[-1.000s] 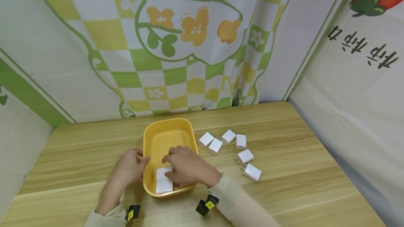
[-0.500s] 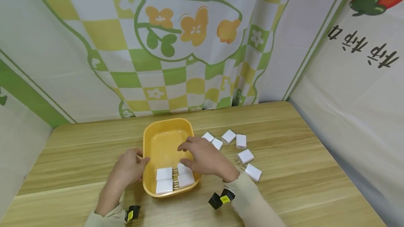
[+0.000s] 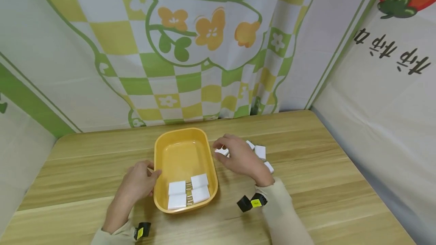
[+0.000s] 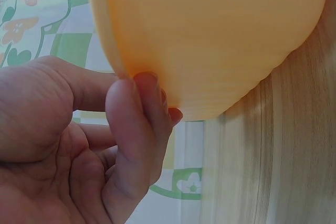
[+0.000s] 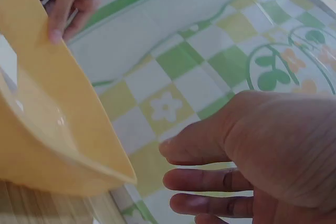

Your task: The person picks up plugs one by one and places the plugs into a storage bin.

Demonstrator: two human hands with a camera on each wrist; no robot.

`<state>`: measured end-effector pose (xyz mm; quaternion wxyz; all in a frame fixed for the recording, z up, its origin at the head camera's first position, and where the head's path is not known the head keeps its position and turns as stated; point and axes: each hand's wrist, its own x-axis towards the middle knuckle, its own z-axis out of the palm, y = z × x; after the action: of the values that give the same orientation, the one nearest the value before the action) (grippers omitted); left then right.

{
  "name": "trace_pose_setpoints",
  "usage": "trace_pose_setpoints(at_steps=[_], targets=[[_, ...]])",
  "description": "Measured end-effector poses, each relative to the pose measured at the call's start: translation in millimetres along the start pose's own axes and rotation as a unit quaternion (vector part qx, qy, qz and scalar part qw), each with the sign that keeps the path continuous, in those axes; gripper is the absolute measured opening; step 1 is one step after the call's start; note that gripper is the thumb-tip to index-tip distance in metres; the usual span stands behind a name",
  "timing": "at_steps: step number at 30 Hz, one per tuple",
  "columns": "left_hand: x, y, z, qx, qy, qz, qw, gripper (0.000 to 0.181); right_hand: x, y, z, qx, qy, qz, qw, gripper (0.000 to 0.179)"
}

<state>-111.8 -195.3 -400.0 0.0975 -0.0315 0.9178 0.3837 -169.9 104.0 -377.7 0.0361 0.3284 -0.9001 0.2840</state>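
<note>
Yellow tray (image 3: 180, 158) holds 4 white plugs (image 3: 200, 194); left hand (image 3: 139, 179) pinches it, right hand (image 3: 240, 157) hovers, fingers (image 5: 207, 180) loose.

The right hand (image 3: 243, 157) has moved from above the yellow tray (image 3: 180, 158) to the white chargers (image 3: 222, 152) beside it

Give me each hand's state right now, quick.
Left hand: holding the yellow tray, its rim pinched between thumb and fingers.
Right hand: open at a white charger, no hold visible.
</note>
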Motion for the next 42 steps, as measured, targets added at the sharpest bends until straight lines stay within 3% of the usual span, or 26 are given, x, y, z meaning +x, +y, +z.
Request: trace_pose_setpoints(at_steps=[9, 17, 27, 42], targets=[[-0.1, 0.2, 0.1, 0.003, 0.000, -0.003, 1.0000, 0.034, -1.4, 20, -3, -0.005, -0.006, 0.055, 0.9985, 0.021], [0.2, -0.7, 0.3, 0.001, 0.001, 0.000, 1.0000, 0.034, -0.7, 32, 2, -0.033, -0.024, 0.080, 0.9960, 0.022], [0.6, -1.1, 0.2, 0.002, 0.000, 0.002, 1.0000, 0.034, -0.3, 42, 8, -0.067, -0.072, 0.086, 0.9914, 0.028], [-0.6, 0.4, -0.3, 0.001, -0.002, -0.003, 1.0000, 0.034, -1.4, 49, 18, -0.080, -0.103, 0.102, 0.9862, 0.045]])
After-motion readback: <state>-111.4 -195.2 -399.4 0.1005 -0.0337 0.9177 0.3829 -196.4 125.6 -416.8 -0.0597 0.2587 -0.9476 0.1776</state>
